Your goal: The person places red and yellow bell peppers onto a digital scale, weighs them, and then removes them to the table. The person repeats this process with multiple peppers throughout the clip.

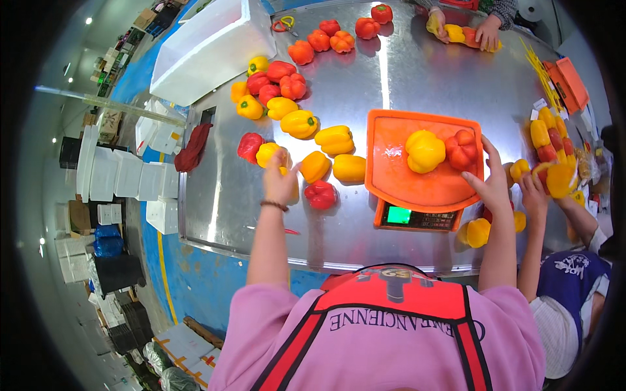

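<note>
My left hand (pixel 280 180), thumb and fingers apart, reaches to a yellow bell pepper (pixel 267 154) and partly covers it. More yellow shows behind the hand. Close by lie a red bell pepper (pixel 250 147), an orange-yellow one (pixel 315 167) and another red one (pixel 320 195). On the orange tray (pixel 391 179) of a digital scale (pixel 417 218), a yellow bell pepper (pixel 425 151) rests beside a red bell pepper (pixel 462 149). My right hand (pixel 490 179) is at the tray's right edge, fingers spread beside that red pepper; contact with it is unclear.
A white foam box (pixel 208 52) stands at the metal table's far left. Scissors (pixel 284 25) and several red peppers (pixel 319 40) lie at the back. Across the table, a person's hands (pixel 486 32) hold a row of peppers. At right, another person's hand (pixel 534 192) is among peppers.
</note>
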